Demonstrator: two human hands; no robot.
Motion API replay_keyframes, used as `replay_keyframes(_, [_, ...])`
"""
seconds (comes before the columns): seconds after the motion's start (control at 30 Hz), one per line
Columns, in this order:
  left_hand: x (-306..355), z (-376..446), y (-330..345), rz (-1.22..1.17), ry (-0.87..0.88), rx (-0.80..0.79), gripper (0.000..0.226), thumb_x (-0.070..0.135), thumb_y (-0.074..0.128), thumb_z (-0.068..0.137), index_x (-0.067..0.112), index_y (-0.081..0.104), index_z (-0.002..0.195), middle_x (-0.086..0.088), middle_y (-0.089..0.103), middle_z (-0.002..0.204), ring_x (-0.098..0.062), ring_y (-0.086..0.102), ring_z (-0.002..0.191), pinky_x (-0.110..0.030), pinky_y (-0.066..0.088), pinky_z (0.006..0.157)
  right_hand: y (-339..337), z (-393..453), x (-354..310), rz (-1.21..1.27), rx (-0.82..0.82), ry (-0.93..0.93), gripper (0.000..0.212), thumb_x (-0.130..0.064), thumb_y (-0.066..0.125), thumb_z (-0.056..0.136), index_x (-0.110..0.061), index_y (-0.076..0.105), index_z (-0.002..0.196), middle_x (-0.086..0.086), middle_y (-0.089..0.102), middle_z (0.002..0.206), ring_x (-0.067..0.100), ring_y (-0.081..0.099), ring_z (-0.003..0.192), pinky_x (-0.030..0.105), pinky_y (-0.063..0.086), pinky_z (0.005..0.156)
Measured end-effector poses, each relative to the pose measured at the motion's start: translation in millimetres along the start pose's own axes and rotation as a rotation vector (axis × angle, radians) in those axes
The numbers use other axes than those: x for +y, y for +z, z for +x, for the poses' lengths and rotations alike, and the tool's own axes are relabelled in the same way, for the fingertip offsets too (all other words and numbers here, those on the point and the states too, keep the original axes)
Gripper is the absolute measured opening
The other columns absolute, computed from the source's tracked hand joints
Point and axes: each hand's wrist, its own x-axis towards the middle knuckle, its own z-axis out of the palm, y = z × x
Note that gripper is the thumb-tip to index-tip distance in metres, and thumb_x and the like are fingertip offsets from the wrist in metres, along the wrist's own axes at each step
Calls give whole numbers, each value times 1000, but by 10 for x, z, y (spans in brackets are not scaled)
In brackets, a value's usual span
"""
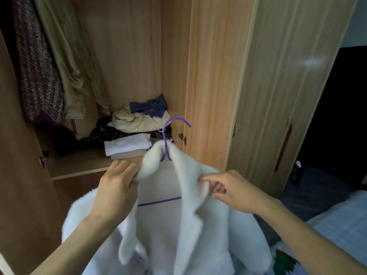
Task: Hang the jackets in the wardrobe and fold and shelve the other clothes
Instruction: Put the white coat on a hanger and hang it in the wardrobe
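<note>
Jacket [190, 225], white and fuzzy, sits on a purple hanger [166, 139] in front of the open wardrobe [210, 76], no labels readable. My left hand [117, 185] grips one collar side, my right hand [232, 191] pinches the other, and the bottom's cut off.

White jacket [198, 225] on purple hanger [166, 135], both hands gripping

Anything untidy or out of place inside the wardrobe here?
Yes. On the wardrobe shelf, a cream garment and a dark blue one lie in a crumpled heap over dark clothes, unfolded, behind the neatly folded white stack. The white jacket is on its purple hanger, not yet hung.
</note>
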Motion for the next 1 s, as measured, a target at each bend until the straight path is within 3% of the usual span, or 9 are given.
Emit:
replay_keyframes(0.07, [-16,-29,41,-37,34,7,35,5,45,72,1,68,98,-6,62,87,-24,47,79,-27,35,64,-125,16,65,24,196,-6,43,-10,71,85,-29,66,123,-6,68,79,13,64,69,32,56,70])
replay_keyframes(0.13, [-26,-37,76,-61,22,21,33,5,47,74,2,69,99,-6,62,88,-24,49,78,-28,38,65,-199,39,106,-54,359,-46,41,-21,77,81,-27,67,120,-8,64,85,7,61,77,21,51,72])
replay_keyframes(0.2, [-21,-23,116,-76,8,36,32,1,50,72,2,69,97,-6,61,85,-24,48,77,-27,37,65,-173,108,95,-145,309,-101,50,-28,78,81,-25,61,128,-9,58,105,2,54,97,13,42,88])
replay_keyframes(0.27, [-3,0,141,-91,20,48,30,3,49,74,1,69,95,-7,61,84,-24,47,77,-28,37,65,-69,209,111,-124,212,-116,54,-26,75,82,-24,56,133,-10,55,118,5,51,111,22,40,98])
replay_keyframes(0.4, [28,35,138,-106,4,58,25,8,53,77,2,69,95,-7,62,85,-24,50,75,-30,39,64,97,334,148,-19,370,-147,33,-18,72,84,-18,63,116,-6,60,106,9,57,97,31,47,86])
replay_keyframes(0.57, [201,100,137,-94,-33,31,22,4,65,72,3,70,94,-6,63,86,-21,50,76,-31,41,63,203,411,84,-49,652,-253,23,-1,73,76,-8,64,96,-7,55,90,7,51,81,8,36,75])
replay_keyframes(0.73, [204,286,169,-145,-100,-59,29,11,69,73,12,72,102,0,68,94,-23,60,81,-31,47,69,50,481,178,124,628,-272,42,0,74,76,-16,64,113,-12,64,107,5,61,98,11,42,87])
replay_keyframes(0.87, [104,389,182,-136,-153,-144,44,30,71,76,22,65,119,8,66,102,-14,62,90,-33,50,76,-7,534,315,316,661,-248,32,1,75,74,-23,68,95,-13,68,91,-5,61,88,8,42,79])
replay_keyframes(1.0, [64,372,142,-18,-83,-240,62,44,63,87,32,42,144,13,55,124,-6,54,107,-25,47,85,-83,604,517,417,641,-228,35,10,77,73,-20,68,90,-15,68,88,-7,60,79,8,42,72])
